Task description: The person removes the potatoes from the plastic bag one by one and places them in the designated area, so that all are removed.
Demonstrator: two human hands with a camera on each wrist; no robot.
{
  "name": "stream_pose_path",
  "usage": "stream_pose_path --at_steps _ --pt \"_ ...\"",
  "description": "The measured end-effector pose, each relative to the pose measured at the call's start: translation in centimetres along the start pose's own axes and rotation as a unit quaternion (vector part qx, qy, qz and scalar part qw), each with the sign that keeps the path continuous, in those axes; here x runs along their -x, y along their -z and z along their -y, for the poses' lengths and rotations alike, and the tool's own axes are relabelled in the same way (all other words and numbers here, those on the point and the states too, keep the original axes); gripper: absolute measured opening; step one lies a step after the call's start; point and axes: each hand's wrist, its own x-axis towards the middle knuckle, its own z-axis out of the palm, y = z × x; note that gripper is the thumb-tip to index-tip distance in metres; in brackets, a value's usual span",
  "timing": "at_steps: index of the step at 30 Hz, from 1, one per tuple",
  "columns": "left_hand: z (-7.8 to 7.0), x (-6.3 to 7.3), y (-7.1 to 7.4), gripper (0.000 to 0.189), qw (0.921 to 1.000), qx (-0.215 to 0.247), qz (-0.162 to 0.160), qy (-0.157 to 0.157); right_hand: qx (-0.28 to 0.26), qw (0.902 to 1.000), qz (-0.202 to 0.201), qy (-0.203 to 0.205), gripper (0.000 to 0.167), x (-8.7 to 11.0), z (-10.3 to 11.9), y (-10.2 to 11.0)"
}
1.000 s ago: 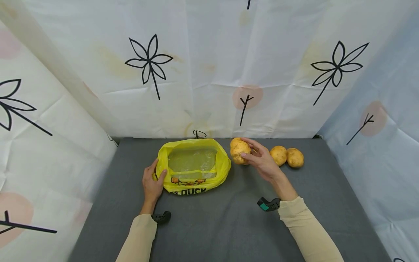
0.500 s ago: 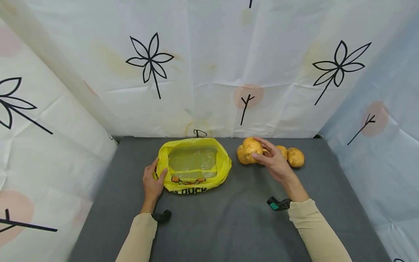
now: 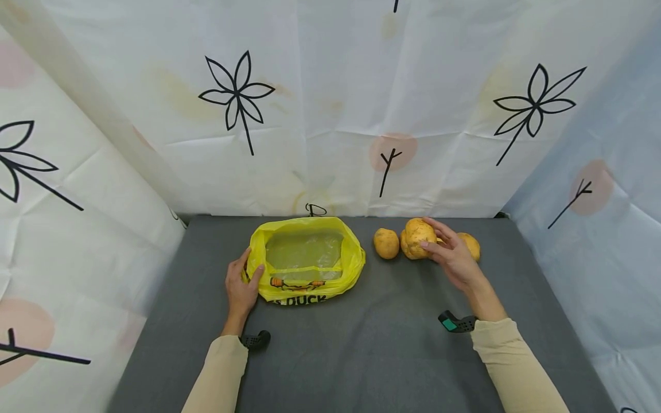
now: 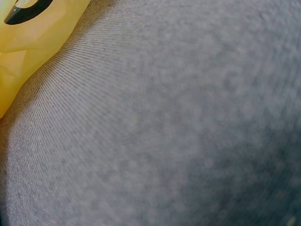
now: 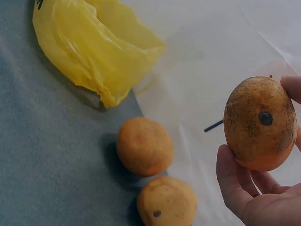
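A yellow plastic bag (image 3: pixel 310 292) with black lettering stands with its mouth spread at the middle left of the table. At its left rim is my left hand (image 3: pixel 241 291), thumb over the edge and fingers along the outer side, gripping the plastic. My right hand (image 3: pixel 457 258) holds a potato (image 3: pixel 420 236) between thumb and fingers, raised above other potatoes to the bag's right. The right wrist view shows dark marks on this held potato (image 5: pixel 259 125). One potato (image 3: pixel 386 244) lies nearest the bag; another (image 3: pixel 407 248) is partly hidden behind the held one.
Partly covered by the right hand, a further potato (image 3: pixel 471 246) lies at the right. The grey table (image 3: pixel 341 355) meets a patterned white cloth (image 3: pixel 330 115) at its back edge, with more cloth along both sides.
My right hand has moved to the right with the potato, away from the bag and over the row of potatoes. My left hand has stayed on the bag's rim.
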Motion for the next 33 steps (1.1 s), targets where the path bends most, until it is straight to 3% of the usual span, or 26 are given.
stream_pose_path --at_steps 18,26,33 --pt "0.1 0.1 -0.1 0.057 0.9998 -0.009 -0.012 -0.013 -0.03 0.9977 -0.061 0.005 0.062 0.9 0.4 3.5" --pt "0.1 0.0 -0.2 0.058 0.9998 -0.009 -0.01 -0.014 -0.032 0.9964 -0.077 -0.014 0.062 1.3 0.3 5.1" --pt "0.1 0.1 -0.2 0.057 0.9997 -0.011 -0.01 -0.02 -0.036 0.996 -0.082 -0.004 0.06 1.7 0.4 6.4"
